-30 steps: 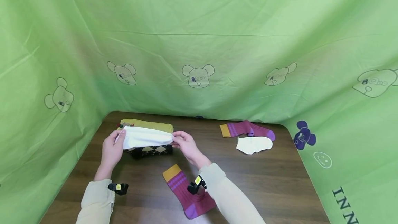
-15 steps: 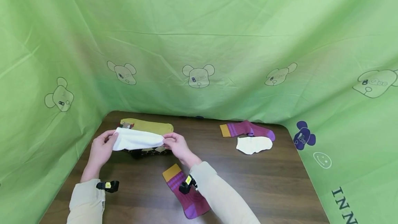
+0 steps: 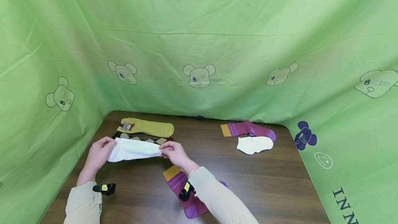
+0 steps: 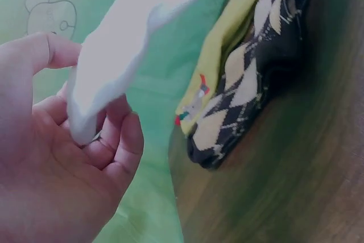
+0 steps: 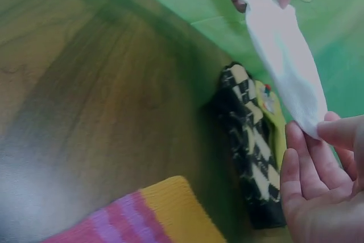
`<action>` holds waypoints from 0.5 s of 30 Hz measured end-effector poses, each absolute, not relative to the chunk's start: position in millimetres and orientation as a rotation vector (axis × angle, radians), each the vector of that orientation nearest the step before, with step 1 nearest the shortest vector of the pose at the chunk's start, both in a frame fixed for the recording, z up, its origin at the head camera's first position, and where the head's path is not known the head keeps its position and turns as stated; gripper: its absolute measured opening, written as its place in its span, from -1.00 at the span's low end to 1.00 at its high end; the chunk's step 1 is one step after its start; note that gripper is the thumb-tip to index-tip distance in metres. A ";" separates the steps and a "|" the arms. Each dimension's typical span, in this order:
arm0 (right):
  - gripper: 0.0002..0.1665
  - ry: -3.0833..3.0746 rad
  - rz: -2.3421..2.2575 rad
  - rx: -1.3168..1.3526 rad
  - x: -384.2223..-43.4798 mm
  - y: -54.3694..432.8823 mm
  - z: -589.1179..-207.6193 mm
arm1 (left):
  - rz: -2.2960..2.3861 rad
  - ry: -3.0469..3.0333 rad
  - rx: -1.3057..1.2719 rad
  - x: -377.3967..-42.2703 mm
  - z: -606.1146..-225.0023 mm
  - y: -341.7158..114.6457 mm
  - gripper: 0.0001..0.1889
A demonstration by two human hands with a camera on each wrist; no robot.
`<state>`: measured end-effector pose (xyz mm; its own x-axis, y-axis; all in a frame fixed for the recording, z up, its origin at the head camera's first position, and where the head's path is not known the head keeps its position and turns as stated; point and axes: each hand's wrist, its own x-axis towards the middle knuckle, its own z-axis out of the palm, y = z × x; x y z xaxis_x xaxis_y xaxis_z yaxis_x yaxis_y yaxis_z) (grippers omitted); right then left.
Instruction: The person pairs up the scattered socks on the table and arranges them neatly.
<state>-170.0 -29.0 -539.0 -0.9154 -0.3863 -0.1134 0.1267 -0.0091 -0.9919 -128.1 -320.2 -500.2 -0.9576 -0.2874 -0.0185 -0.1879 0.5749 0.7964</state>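
Stretched between both hands above the table is a white sock [image 3: 135, 149]. My left hand [image 3: 98, 155] pinches its wider end, thumb on one face, as the left wrist view shows. The narrower end is pinched between thumb and fingers of my right hand [image 3: 176, 153]. Behind and below the held sock lies a dark argyle sock [image 4: 242, 92], partly hidden by it in the head view. Beyond that one is a yellow-green sock [image 3: 152, 128] with an animal motif at its left end. A purple sock with a mustard cuff [image 3: 172, 173] lies near my right forearm, which covers part of it.
At the back right of the wooden table [image 3: 264, 179], another purple sock [image 3: 245, 128] lies flat with a white ankle sock [image 3: 255, 145] just in front of it. A green printed cloth [image 3: 199, 44] hangs around the table's back and sides.
Both hands have carried the white sock to the left, then a little nearer to the body. More of the yellow-green sock and the upper part of the argyle sock now show.
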 end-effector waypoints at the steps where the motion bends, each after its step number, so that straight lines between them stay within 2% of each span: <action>1: -0.84 1.923 -1.972 -0.264 -168.1 -29.2 -540.2 | -1.338 -2.703 0.406 -127.2 -501.7 -320.7 -0.69; 15: -0.82 1.963 -1.781 -0.245 -148.7 -34.4 -556.8 | -1.332 -2.882 0.436 -118.2 -529.6 -331.8 -0.68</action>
<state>-148.7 -34.4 -556.8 -0.8710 -0.4370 -0.2245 0.1811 0.1392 -0.9736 -118.2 -331.8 -529.6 -0.9611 -0.2184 -0.1692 -0.2704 0.6178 0.7384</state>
